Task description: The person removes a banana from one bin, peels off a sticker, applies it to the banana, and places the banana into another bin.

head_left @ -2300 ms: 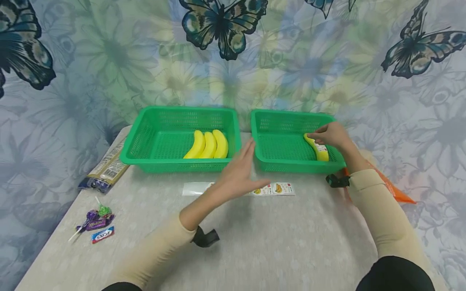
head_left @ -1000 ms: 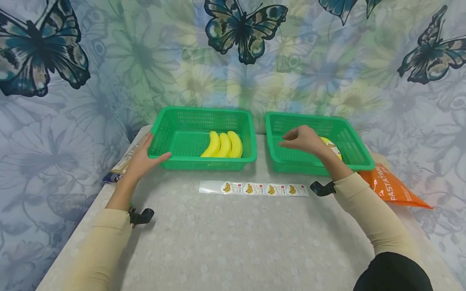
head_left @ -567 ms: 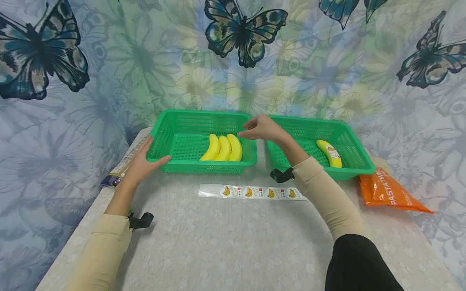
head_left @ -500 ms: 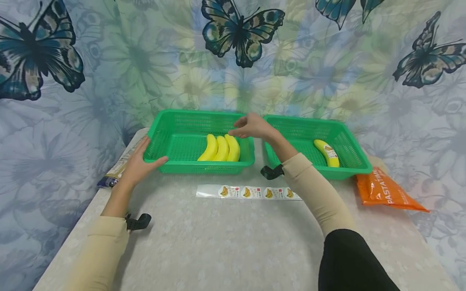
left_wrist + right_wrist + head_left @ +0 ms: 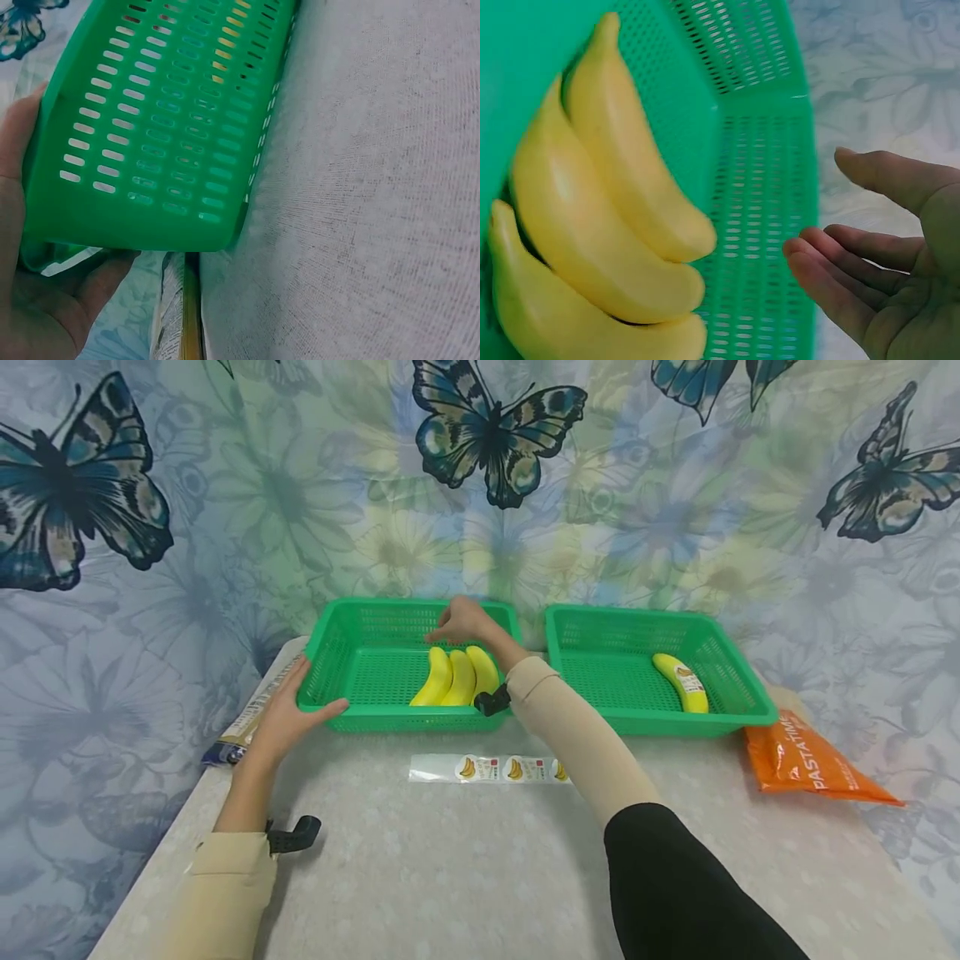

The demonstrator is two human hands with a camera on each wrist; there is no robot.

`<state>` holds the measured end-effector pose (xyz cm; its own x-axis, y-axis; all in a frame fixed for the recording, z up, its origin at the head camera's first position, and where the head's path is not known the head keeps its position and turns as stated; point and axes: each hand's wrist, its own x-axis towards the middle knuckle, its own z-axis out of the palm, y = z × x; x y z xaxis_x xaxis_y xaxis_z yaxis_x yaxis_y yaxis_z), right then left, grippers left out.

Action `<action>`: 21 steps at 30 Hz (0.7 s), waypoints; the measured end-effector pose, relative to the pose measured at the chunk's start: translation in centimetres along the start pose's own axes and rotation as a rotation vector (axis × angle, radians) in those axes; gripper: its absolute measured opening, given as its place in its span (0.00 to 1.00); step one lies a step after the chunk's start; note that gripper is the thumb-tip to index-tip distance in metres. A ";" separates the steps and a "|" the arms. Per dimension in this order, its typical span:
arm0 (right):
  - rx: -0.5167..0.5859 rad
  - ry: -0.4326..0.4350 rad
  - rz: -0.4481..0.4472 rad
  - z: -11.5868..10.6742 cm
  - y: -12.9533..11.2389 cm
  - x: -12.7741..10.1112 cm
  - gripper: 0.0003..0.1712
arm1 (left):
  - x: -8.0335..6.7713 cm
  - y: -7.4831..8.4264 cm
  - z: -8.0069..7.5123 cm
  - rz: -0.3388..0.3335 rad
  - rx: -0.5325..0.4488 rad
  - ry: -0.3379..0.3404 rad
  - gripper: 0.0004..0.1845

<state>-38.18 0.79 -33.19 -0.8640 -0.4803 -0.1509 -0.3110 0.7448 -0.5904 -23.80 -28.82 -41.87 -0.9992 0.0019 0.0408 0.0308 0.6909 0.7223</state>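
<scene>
My left hand [image 5: 288, 710] rests at the left front corner of the left green basket [image 5: 405, 720]. Its thumb lies along the front rim and its straight fingers along the left side; the left wrist view shows it against the basket's outer wall [image 5: 112, 217]. Three plain yellow bananas [image 5: 461, 678] lie side by side in that basket. Above their far ends is my right hand [image 5: 465, 620]. In the right wrist view its thumb and fingers [image 5: 832, 289] stand apart, holding nothing, beside the bananas [image 5: 611, 195]. One labelled banana [image 5: 678, 681] lies in the right green basket [image 5: 675, 724].
In front of the baskets lies a strip of banana stickers [image 5: 480, 768], its right end hidden under my right sleeve [image 5: 577, 735]. An orange pasta bag [image 5: 813, 760] sits by the right basket. At the left table edge lies a dark and gold packet [image 5: 240, 727]. A butterfly-print cloth [image 5: 337, 485] hangs behind.
My right hand has left the labelled banana and moved left, over to the left basket. My left hand has gone from between the baskets to the left basket's left corner.
</scene>
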 end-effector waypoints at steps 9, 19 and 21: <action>0.018 -0.060 0.102 1.0 1.7 2.8 0.21 | -0.1 0.3 -0.1 0.016 0.016 0.015 0.57; -0.044 -0.144 0.286 3.0 2.9 5.1 0.41 | -0.2 0.1 0.5 0.014 0.005 0.034 0.56; -0.021 -0.166 0.287 3.5 2.8 5.4 0.47 | -0.3 0.0 0.3 0.010 0.003 0.041 0.56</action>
<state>-42.32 -1.34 -38.37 -0.8415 -0.3172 -0.4373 -0.0736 0.8693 -0.4888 -23.50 -28.59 -42.04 -0.9969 -0.0206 0.0761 0.0406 0.6933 0.7195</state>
